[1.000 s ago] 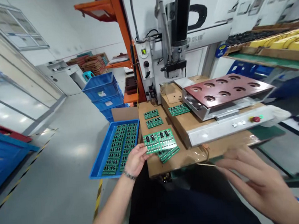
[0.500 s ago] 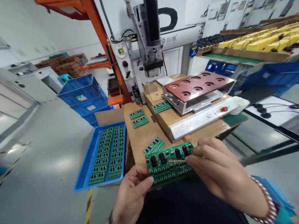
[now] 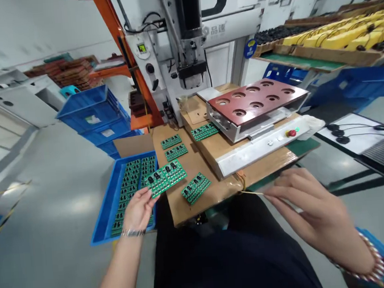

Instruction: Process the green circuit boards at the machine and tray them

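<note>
One green circuit board point(image 3: 166, 178) is pinched in the left hand point(image 3: 137, 212) by the left edge of the tabletop point(image 3: 182, 210); well apart, I see the right hand point(image 3: 313, 210) gripping a thin stick point(image 3: 252, 193).

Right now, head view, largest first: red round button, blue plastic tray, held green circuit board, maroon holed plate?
1. Blue plastic tray
2. Maroon holed plate
3. Held green circuit board
4. Red round button
</note>
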A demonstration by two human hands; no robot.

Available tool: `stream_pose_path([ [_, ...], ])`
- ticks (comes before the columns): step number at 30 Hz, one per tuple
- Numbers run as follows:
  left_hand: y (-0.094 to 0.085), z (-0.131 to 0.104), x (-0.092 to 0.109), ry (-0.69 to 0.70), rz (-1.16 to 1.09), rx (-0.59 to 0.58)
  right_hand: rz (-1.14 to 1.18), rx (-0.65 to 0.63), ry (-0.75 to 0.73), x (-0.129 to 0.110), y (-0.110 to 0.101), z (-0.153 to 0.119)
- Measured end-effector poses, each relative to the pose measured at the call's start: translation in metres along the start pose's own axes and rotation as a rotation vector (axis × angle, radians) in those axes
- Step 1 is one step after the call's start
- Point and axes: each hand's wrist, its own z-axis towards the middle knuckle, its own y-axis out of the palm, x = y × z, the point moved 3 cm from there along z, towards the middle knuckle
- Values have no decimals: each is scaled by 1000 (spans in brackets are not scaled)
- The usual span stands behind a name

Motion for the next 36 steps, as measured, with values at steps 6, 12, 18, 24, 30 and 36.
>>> stream_pose_path([
  [6,12,75,-62,-176,86,80,11,-73,52,19,20,5],
  [12,47,115,-97,-245,186,43,-6,-92,50,30,33,22],
  [18,44,135,-91,-263,384,34,10,-117,76,36,38,23],
  [24,5,81,-94,-348,585,-35,24,-99,89,39,35,16],
  [30,3,9,-132,-526,646,-173,49,-74,77,36,35,16],
  [36,23,20,-135,-493,606,-142,67,-79,66,35,29,11],
])
